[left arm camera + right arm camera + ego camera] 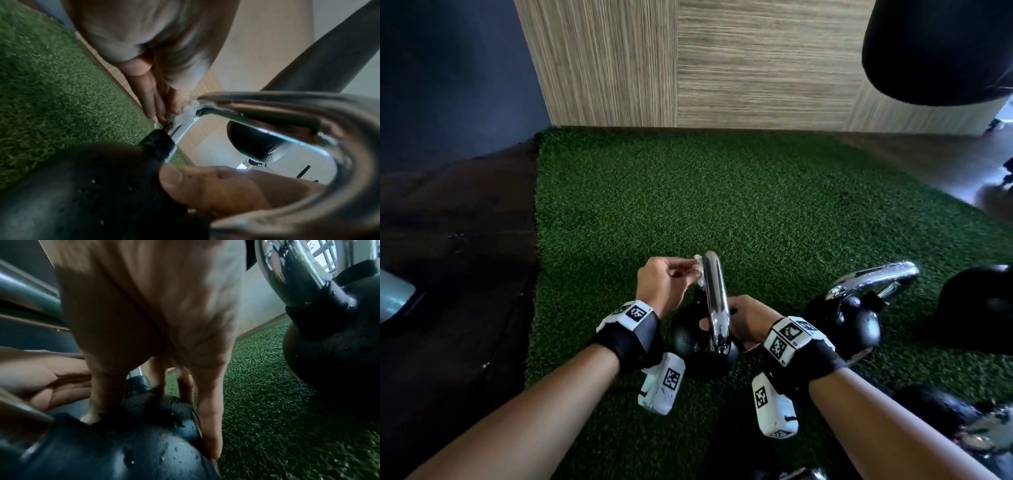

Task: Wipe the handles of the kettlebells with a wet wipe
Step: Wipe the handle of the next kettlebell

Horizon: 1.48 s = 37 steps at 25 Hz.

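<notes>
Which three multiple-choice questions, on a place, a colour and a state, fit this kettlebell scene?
1. Where is the crumpled white wet wipe? A in a bucket; B against the curved chrome handle; C on a shelf.
2. What colour is the artificial turf? A green; B red; C grey.
3. What does the right hand do? A hangs free; B holds the round black kettlebell; C lifts a bottle.
B: the left hand pinches it there. A: its blades are green. B: its thumb and fingers clasp it.

Open turf (pixel 722 192) runs ahead of the near kettlebell (pixel 688 342) to the wall (pixel 756 68); a second kettlebell (pixel 859 329) crowds its right side; a black bag (pixel 941 48) hangs overhead, far right.
</notes>
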Each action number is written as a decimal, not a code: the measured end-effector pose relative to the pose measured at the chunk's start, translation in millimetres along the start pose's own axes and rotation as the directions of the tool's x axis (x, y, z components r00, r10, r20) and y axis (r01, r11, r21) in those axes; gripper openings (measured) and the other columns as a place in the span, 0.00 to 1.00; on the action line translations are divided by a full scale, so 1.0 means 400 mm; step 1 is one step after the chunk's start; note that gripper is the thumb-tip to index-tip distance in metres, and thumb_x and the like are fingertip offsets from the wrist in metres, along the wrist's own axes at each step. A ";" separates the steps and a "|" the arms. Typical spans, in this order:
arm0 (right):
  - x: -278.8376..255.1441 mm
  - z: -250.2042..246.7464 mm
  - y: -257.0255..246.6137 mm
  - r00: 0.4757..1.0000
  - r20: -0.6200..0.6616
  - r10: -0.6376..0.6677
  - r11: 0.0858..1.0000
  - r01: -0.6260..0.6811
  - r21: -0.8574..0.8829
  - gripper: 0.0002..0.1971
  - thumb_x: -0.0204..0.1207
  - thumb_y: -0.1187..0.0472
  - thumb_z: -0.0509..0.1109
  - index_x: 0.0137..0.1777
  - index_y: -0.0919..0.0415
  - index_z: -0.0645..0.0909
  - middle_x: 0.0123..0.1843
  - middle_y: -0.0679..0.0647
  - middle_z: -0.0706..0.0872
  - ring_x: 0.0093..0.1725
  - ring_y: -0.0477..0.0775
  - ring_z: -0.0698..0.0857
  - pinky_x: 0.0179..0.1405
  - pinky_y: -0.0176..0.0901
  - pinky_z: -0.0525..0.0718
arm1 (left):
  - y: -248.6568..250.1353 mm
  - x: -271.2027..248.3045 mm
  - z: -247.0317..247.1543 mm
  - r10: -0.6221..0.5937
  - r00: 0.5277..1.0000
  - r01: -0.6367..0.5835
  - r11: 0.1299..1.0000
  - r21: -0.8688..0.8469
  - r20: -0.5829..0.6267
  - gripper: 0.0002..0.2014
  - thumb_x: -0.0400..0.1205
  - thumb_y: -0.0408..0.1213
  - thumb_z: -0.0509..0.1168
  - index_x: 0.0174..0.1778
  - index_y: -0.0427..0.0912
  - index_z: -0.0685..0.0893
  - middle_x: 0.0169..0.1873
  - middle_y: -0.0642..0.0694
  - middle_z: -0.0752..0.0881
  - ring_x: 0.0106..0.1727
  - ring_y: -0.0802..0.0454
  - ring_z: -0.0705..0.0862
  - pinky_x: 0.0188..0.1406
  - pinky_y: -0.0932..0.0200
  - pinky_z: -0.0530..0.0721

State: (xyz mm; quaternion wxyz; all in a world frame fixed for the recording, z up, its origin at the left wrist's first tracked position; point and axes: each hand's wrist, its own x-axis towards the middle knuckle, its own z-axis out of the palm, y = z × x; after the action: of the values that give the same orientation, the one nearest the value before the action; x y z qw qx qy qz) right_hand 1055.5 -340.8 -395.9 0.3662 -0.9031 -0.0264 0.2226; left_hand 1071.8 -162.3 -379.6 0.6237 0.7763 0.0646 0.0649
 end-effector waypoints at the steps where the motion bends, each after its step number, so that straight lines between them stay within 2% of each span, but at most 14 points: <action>1: -0.002 -0.002 -0.004 1.000 0.001 0.002 1.000 -0.002 0.006 0.06 0.72 0.51 0.81 0.38 0.48 0.87 0.32 0.48 0.90 0.29 0.44 0.87 0.30 0.39 0.87 | 0.005 -0.004 0.001 0.001 1.000 0.000 0.996 -0.084 0.014 0.08 0.75 0.35 0.81 0.49 0.47 0.94 0.45 0.43 0.95 0.49 0.45 0.94 0.59 0.44 0.91; 3: -0.012 -0.010 -0.012 1.000 0.023 -0.008 0.999 0.007 0.038 0.07 0.73 0.56 0.81 0.35 0.50 0.87 0.30 0.48 0.90 0.26 0.43 0.87 0.29 0.39 0.87 | 0.011 -0.022 0.000 0.028 0.999 -0.014 0.957 -0.291 0.044 0.08 0.76 0.31 0.78 0.47 0.47 0.95 0.45 0.40 0.95 0.50 0.42 0.94 0.53 0.48 0.92; 5: -0.023 -0.016 -0.017 0.998 0.064 -0.024 0.994 0.017 0.104 0.12 0.75 0.61 0.80 0.31 0.49 0.86 0.25 0.46 0.89 0.22 0.41 0.86 0.22 0.35 0.86 | 0.008 -0.042 -0.009 0.041 0.994 0.006 0.902 -0.432 0.101 0.12 0.77 0.25 0.75 0.42 0.49 0.96 0.45 0.43 0.95 0.48 0.48 0.94 0.43 0.61 0.92; 8: -0.032 -0.016 -0.026 0.999 0.047 -0.009 0.994 0.003 0.111 0.11 0.75 0.61 0.80 0.33 0.48 0.86 0.28 0.47 0.90 0.26 0.43 0.87 0.26 0.36 0.87 | 0.014 -0.045 -0.026 0.017 0.983 0.073 0.878 -0.473 0.183 0.10 0.74 0.28 0.76 0.41 0.49 0.96 0.45 0.44 0.95 0.46 0.50 0.95 0.39 0.65 0.91; 11: -0.041 -0.016 -0.033 0.997 0.064 -0.036 0.973 0.021 0.230 0.11 0.76 0.68 0.78 0.36 0.53 0.86 0.25 0.47 0.88 0.23 0.41 0.85 0.21 0.34 0.84 | 0.033 -0.046 -0.039 -0.036 0.978 0.125 0.891 -0.437 0.206 0.06 0.70 0.31 0.79 0.39 0.46 0.96 0.43 0.41 0.95 0.45 0.47 0.95 0.38 0.60 0.93; 14: -0.051 -0.021 -0.024 0.996 0.073 -0.051 0.941 0.023 0.336 0.16 0.75 0.74 0.77 0.30 0.56 0.84 0.20 0.46 0.85 0.18 0.40 0.82 0.18 0.30 0.78 | 0.041 -0.061 -0.059 -0.038 0.932 0.181 0.911 -0.372 0.360 0.13 0.60 0.38 0.83 0.40 0.45 0.96 0.42 0.38 0.95 0.43 0.45 0.94 0.39 0.57 0.93; 18: -0.031 -0.024 -0.015 0.995 0.084 -0.053 0.954 0.025 0.299 0.16 0.79 0.73 0.72 0.35 0.52 0.84 0.23 0.41 0.88 0.22 0.35 0.85 0.22 0.28 0.81 | 0.047 -0.093 -0.080 0.033 0.937 0.051 0.972 -0.229 0.348 0.19 0.57 0.48 0.87 0.42 0.48 0.96 0.43 0.39 0.95 0.47 0.42 0.94 0.50 0.51 0.93; 21: -0.017 -0.028 -0.004 0.996 0.076 -0.036 0.973 0.018 0.230 0.15 0.80 0.71 0.71 0.38 0.49 0.83 0.27 0.40 0.88 0.25 0.31 0.85 0.28 0.27 0.84 | 0.045 -0.140 -0.080 -0.010 0.907 0.131 0.957 -0.259 0.421 0.14 0.61 0.42 0.85 0.40 0.44 0.95 0.39 0.40 0.95 0.38 0.49 0.94 0.39 0.58 0.92; 23: -0.019 -0.020 0.005 0.996 0.071 -0.047 0.967 0.027 0.253 0.16 0.78 0.71 0.73 0.33 0.52 0.87 0.27 0.43 0.88 0.25 0.35 0.85 0.28 0.31 0.83 | 0.037 -0.165 -0.091 0.063 0.879 0.033 0.981 -0.192 0.473 0.13 0.64 0.43 0.86 0.40 0.45 0.94 0.36 0.43 0.94 0.36 0.53 0.92 0.38 0.62 0.90; 25: -0.020 -0.012 0.012 0.994 0.075 -0.077 0.936 0.047 0.349 0.18 0.77 0.73 0.74 0.29 0.53 0.90 0.25 0.46 0.89 0.23 0.39 0.85 0.25 0.31 0.81 | 0.031 -0.189 -0.100 0.144 0.888 -0.095 0.987 -0.132 0.437 0.14 0.64 0.48 0.86 0.41 0.48 0.94 0.35 0.47 0.94 0.38 0.55 0.92 0.41 0.62 0.89; 29: -0.015 -0.012 0.009 0.993 0.100 -0.062 0.956 0.030 0.292 0.18 0.76 0.71 0.76 0.30 0.48 0.91 0.26 0.48 0.89 0.23 0.45 0.85 0.27 0.39 0.79 | -0.009 -0.241 -0.098 0.184 0.882 -0.133 0.980 -0.146 0.433 0.09 0.71 0.42 0.83 0.44 0.45 0.94 0.40 0.45 0.95 0.41 0.54 0.92 0.42 0.60 0.89; 31: -0.016 -0.015 0.006 0.995 0.094 -0.039 0.975 0.017 0.220 0.16 0.75 0.65 0.78 0.33 0.42 0.90 0.29 0.50 0.91 0.25 0.48 0.86 0.31 0.47 0.80 | -0.028 -0.257 -0.098 0.247 0.886 -0.220 0.969 -0.113 0.394 0.05 0.71 0.45 0.81 0.41 0.53 0.95 0.39 0.51 0.95 0.39 0.60 0.91 0.41 0.67 0.85; 34: -0.019 -0.012 0.002 0.995 0.090 -0.032 0.973 0.011 0.233 0.14 0.75 0.62 0.80 0.34 0.40 0.90 0.31 0.50 0.92 0.27 0.50 0.88 0.30 0.46 0.83 | -0.060 -0.269 -0.089 0.277 0.897 -0.296 0.955 0.003 0.345 0.06 0.70 0.49 0.79 0.40 0.66 0.93 0.38 0.61 0.94 0.39 0.65 0.91 0.41 0.72 0.83; 37: -0.036 -0.006 -0.014 0.999 0.027 -0.036 0.983 0.031 0.181 0.16 0.74 0.60 0.81 0.31 0.37 0.88 0.29 0.48 0.90 0.26 0.48 0.86 0.30 0.45 0.84 | -0.091 -0.274 -0.085 0.235 0.914 -0.268 0.962 0.056 0.330 0.07 0.72 0.40 0.81 0.44 0.56 0.95 0.39 0.61 0.94 0.43 0.65 0.92 0.44 0.73 0.84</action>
State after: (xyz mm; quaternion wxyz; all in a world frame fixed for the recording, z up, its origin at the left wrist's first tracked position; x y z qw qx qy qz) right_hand 1044.1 -341.4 -385.3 0.4499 -0.8621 -0.0268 0.2315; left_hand 957.1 -141.7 -410.1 0.5726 0.8085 -0.1347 0.0144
